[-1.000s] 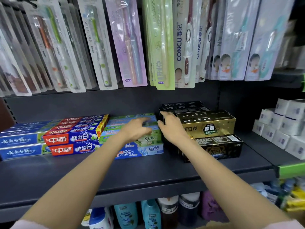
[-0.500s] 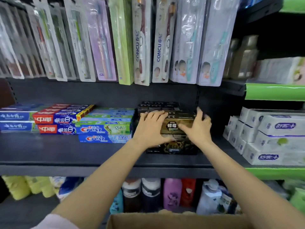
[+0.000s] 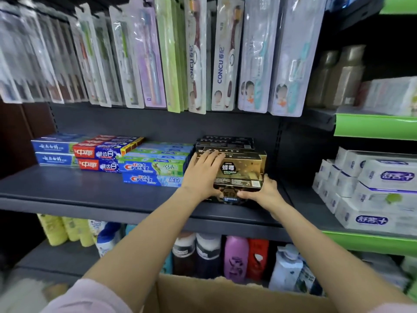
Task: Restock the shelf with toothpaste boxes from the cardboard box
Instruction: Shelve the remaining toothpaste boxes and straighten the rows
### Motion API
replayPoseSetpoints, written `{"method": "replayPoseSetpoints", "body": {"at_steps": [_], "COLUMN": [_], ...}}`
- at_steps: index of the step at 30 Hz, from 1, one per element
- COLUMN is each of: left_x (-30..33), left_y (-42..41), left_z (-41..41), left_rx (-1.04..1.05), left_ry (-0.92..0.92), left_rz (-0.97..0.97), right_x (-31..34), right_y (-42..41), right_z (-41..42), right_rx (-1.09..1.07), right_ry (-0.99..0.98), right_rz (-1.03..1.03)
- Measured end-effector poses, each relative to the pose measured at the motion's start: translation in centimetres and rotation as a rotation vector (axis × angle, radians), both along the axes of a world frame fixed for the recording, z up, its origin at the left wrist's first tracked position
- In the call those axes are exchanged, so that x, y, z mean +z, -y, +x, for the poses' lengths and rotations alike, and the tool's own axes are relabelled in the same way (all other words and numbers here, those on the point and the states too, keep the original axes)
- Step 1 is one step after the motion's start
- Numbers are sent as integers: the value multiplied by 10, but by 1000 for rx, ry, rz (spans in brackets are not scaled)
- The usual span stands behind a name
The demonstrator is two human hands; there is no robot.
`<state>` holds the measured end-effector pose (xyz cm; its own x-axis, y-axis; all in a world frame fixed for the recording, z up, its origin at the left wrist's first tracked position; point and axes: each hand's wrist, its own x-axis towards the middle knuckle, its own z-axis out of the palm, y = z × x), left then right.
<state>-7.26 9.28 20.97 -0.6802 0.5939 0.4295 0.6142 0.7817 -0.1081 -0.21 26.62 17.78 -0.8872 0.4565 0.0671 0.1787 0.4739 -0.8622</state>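
Along the dark shelf [image 3: 94,195] we see, from its left end, blue toothpaste boxes [image 3: 55,152], then red toothpaste boxes [image 3: 99,158], then Crest toothpaste boxes [image 3: 153,169], all lying flat near the back. Our left hand [image 3: 203,175] lies flat with straight fingers against the front and left side of the gold toothpaste box [image 3: 241,164], which sits on top of a black toothpaste box [image 3: 230,193] in a stack right of the shelf's middle. Our right hand [image 3: 264,194] grips the black box at its right end, thumb across its front. The cardboard box [image 3: 225,297] sits below, at the bottom edge of our view. White boxes [image 3: 370,188] fill the green-edged shelf [image 3: 370,242] on the right.
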Motion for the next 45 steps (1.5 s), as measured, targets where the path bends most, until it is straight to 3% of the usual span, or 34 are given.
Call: {"method": "replayPoseSetpoints", "body": {"at_steps": [15,20,23,27,33,41,45], "left_x": [7,18,19,29,32,42,46], "left_y": [-3,-18,-38,-77,-96,-100,-103], "left_z": [-7,-2,-2,-5,-15,-18,-22], "left_rx": [-84,-123,-116,-31,131,205,224], "left_ry": [62,75,4,-20,126,235,281], "left_rz": [4,140,136,80,-8,82,75], "right_x": [-4,0,3,7,6,-5,-4], "right_y": [21,-7,-26,-46,-55,-57,-74], "right_z": [-17,-10,-15,-31,-70,-85,-83], "right_rx": [120,307,174,143,279,349,278], "right_ry": [-50,-28,-95,-90,14,-14,-82], "right_rz": [-14,-286,-422,-382,-370,-376,-365]}}
